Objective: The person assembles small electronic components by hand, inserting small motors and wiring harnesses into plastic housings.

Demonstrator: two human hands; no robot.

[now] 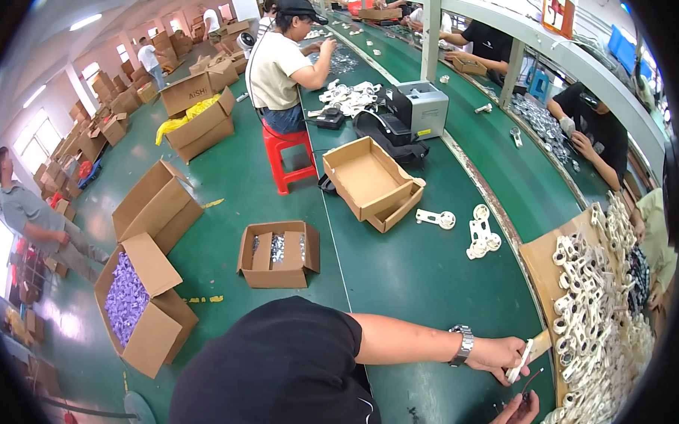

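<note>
From the wearer's head, a wide fisheye view looks down and outward: the dark sleeve looms close, the hands sit low right, and the bench recedes toward the upper edge.

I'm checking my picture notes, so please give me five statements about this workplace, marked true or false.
1. The left hand, wearing a silver metal watch, holds a white plastic part. True.
2. The red plastic stool is unoccupied. False: a person in a cream T-shirt sits on that stool.
3. A brown cardboard box at left holds small purple pieces. True.
4. The grey box-shaped machine stands on the floor. False: that machine stands on the green worktop.
5. White plastic parts lie heaped on brown cardboard at right. True.
</note>
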